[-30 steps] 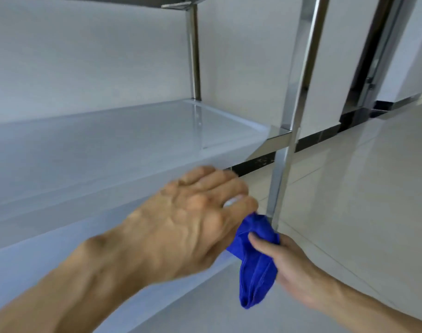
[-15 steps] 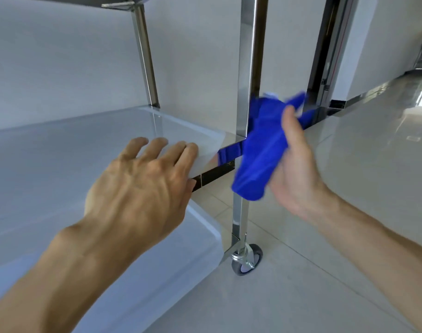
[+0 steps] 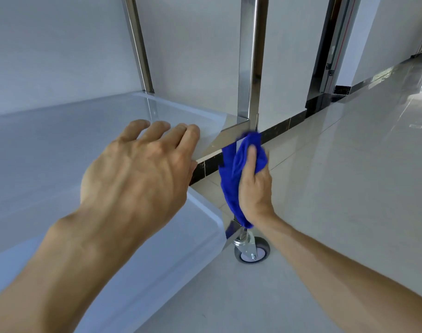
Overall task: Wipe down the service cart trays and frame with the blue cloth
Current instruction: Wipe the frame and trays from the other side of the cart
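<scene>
The right hand (image 3: 254, 188) clenches the cloth (image 3: 236, 169) around the post (image 3: 249, 68) below the tray (image 3: 61, 145) to rub it; the left hand (image 3: 138, 169), released, rests on the tray, likely steadying the cart.

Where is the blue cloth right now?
In the head view, the blue cloth is right of centre, held by the right hand against the cart's front steel post, just above the caster wheel.

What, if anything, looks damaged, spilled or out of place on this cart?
Nothing stands out. The trays look clean and unmarked, the caster sits squarely on the floor, and the right hand holds the blue cloth against the post.
</scene>
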A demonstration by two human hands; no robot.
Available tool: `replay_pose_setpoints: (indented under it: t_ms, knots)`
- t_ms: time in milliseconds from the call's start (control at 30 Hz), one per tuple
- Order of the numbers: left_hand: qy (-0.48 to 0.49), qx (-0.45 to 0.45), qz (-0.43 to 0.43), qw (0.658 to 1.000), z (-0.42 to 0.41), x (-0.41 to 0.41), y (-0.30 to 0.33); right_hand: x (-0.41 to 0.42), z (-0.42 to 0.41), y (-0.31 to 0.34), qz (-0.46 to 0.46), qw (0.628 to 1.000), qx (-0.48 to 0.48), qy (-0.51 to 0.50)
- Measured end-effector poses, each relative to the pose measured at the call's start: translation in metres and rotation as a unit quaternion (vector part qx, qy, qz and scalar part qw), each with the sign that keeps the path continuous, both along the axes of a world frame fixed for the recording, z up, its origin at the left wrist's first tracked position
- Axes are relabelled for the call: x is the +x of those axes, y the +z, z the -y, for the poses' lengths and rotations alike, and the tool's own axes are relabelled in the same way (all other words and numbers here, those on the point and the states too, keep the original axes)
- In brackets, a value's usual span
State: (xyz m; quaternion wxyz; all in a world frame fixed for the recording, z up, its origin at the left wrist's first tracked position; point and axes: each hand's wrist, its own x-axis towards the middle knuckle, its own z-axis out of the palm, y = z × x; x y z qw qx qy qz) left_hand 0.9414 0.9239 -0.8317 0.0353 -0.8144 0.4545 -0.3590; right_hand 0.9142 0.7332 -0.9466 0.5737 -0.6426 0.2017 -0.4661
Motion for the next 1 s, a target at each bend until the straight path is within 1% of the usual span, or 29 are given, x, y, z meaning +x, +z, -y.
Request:
replay_pose_setpoints:
  t_ms: [67, 133, 233, 333, 433, 500, 567, 633, 700, 733, 833, 900, 1000]
  knots:
    - [0.004, 0.004, 0.001, 1.000, -0.002, 0.001, -0.001, -0.012, 0.002, -0.038, -0.041, 0.996, 0.005, 0.083]
    - [0.008, 0.013, 0.000, 1.000, -0.004, 0.002, -0.001, -0.016, 0.001, -0.056, -0.064, 0.993, -0.004, 0.096]
    - [0.016, 0.028, -0.008, 0.999, -0.003, 0.002, 0.000, -0.005, -0.003, -0.037, -0.021, 0.998, 0.015, 0.062]
    - [0.023, 0.034, -0.007, 0.999, -0.001, 0.006, -0.001, 0.009, 0.000, 0.004, 0.025, 1.000, -0.014, -0.004]
    - [0.026, 0.030, 0.006, 0.999, -0.001, 0.008, -0.003, 0.014, 0.003, 0.021, 0.027, 0.998, -0.047, -0.026]
    - [0.026, 0.028, 0.022, 0.999, 0.000, 0.009, -0.005, 0.014, 0.003, 0.003, 0.008, 0.998, -0.055, -0.033]
    - [0.028, 0.025, 0.036, 0.999, 0.000, 0.011, -0.006, 0.010, 0.002, -0.036, -0.036, 0.998, -0.036, -0.025]
    - [0.022, 0.019, 0.041, 0.999, 0.000, 0.012, -0.006, 0.001, -0.001, -0.072, -0.090, 0.996, 0.009, 0.012]
    - [0.016, 0.019, 0.043, 0.999, -0.001, 0.012, -0.007, -0.007, -0.005, -0.092, -0.112, 0.990, 0.077, 0.048]
    - [0.015, 0.020, 0.042, 0.999, -0.001, 0.012, -0.007, -0.008, -0.005, -0.096, -0.115, 0.988, 0.097, 0.046]
    - [0.011, 0.025, 0.041, 0.999, -0.001, 0.011, -0.008, -0.003, -0.003, -0.080, -0.107, 0.989, 0.093, 0.028]
    - [0.012, 0.021, 0.043, 0.999, -0.001, 0.011, -0.007, 0.004, -0.001, -0.053, -0.053, 0.995, 0.073, 0.035]
    - [0.016, 0.022, 0.036, 0.999, -0.001, 0.010, -0.006, 0.010, 0.005, -0.002, 0.017, 1.000, 0.015, 0.012]
